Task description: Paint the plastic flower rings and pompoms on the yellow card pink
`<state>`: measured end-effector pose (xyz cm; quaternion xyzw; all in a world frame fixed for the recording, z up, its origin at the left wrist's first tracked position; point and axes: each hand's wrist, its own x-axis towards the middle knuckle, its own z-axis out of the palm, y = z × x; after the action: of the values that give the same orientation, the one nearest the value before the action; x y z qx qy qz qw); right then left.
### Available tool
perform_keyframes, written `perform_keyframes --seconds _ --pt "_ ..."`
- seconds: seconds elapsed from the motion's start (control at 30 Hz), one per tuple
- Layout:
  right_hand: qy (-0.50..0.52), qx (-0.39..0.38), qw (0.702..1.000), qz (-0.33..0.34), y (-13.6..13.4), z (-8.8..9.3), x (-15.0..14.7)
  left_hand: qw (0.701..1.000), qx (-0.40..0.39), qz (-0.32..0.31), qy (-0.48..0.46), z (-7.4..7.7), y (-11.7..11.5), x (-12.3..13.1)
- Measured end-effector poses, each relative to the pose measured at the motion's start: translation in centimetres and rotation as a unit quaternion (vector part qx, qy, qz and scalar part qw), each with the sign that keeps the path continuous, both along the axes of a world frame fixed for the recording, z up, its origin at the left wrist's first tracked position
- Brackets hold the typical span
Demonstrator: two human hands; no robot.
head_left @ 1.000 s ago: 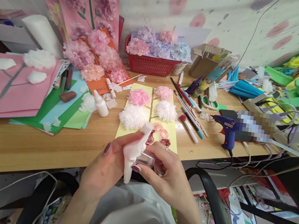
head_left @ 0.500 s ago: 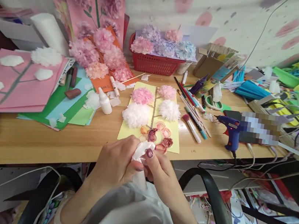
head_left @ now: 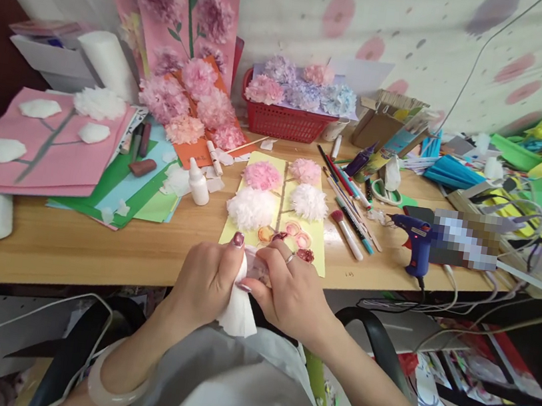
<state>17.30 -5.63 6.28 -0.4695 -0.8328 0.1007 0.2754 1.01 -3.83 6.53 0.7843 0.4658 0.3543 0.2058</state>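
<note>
My left hand [head_left: 207,281] is closed on a white tissue [head_left: 240,306], thumb upward, and the tissue hangs below the fingers. Beside it my right hand [head_left: 291,293], with a ring, is closed round a small translucent object [head_left: 256,267] against the tissue; its shape is mostly hidden. Both hands are close together over the desk's front edge. Just behind them lies a yellow sheet [head_left: 281,191] bearing a brown stem, pink pompom flowers [head_left: 262,175] and white ones [head_left: 250,208]. Ring-shaped reddish prints [head_left: 292,229] show at its lower part, partly covered by my hands.
Left: white glue bottle [head_left: 198,183], green papers [head_left: 100,196], pink sheet [head_left: 5,118]. Behind: red basket [head_left: 285,123] of paper flowers. Right: brush [head_left: 347,234], pens, scissors [head_left: 386,192], blue glue gun [head_left: 417,240] with cables. A chair armrest [head_left: 377,342] is near my right forearm.
My hands have shifted apart slightly and turned. The tissue now hangs lower beside my left hand, and the translucent object shows more in my right. The camera view has shifted a little.
</note>
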Motion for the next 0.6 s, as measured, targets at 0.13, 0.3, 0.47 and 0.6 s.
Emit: perform_keyframes --seconds 0.13,0.3,0.47,0.6 --pt "0.088 -0.092 0.992 0.006 -0.4 -0.2 -0.4 0.992 0.122 0.039 0.016 -1.1 0.1 0.1" --pt "0.343 -0.396 0.851 0.037 -0.4 0.0 -0.5 0.977 0.205 0.031 0.040 -1.3 0.8 -0.4" --pt "0.420 -0.667 0.604 0.118 1.0 0.6 -0.2 0.972 0.231 0.004 0.046 -0.6 2.1 -0.7" --pt "0.411 -0.492 0.765 0.066 1.3 0.8 -0.3 0.980 0.199 0.007 0.026 0.0 2.9 -0.4"
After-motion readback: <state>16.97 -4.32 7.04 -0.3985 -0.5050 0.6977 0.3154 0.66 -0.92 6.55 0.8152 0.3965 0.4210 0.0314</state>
